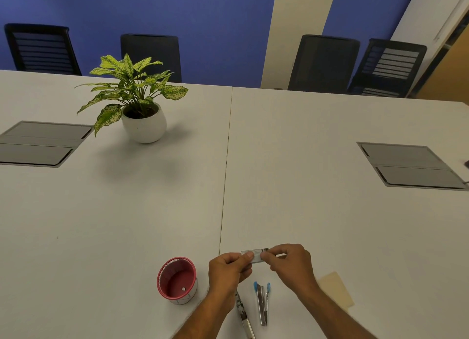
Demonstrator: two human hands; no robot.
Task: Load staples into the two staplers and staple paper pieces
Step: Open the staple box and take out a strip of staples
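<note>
your left hand and right hand pinch a small staple box between them above the worktop; an opened blue-tipped stapler lies just below, a second stapler beside it, a red cup to their left

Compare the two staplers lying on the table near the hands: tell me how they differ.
The blue-tipped stapler lies in full view, swung open into two metal arms below the right hand. The other stapler shows no blue and is partly hidden under the left hand and wrist; whether it is open is unclear. Both are slim, metallic, and rest untouched on the white table.
</note>
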